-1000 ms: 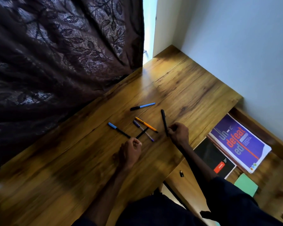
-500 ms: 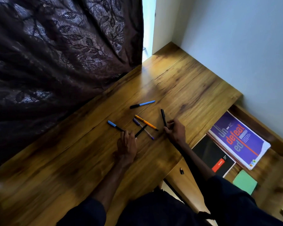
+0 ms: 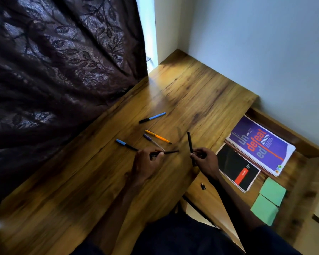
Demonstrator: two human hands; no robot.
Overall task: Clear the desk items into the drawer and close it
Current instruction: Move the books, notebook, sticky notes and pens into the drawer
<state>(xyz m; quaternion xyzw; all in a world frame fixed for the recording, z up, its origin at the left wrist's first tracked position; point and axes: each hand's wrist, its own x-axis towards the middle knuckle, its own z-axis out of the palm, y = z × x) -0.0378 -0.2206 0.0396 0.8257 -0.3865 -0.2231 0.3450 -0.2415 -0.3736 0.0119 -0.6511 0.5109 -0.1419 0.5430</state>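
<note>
Desk [image 3: 201, 92] lies bare at upper centre and lower left. Pens [image 3: 157, 136] litter the middle; curtain [image 3: 63, 70] crowds the left, books [image 3: 260, 144] cover the drawer [image 3: 284, 128].

Head-worn view, steeply down onto wooden desk [image 3: 201, 100]

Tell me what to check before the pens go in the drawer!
1. Left hand has a firm grip on the left black pen: ok.
2. Right hand holds the right black pen: ok.
3. Drawer is open: ok.
4. Bare wood for pens beside the green notes: ok.
5. Desk is cleared: not ok; the blue pen, orange pen, purple pen and blue-capped pen lie there.
6. Pen caps on tight: cannot tell.
</note>
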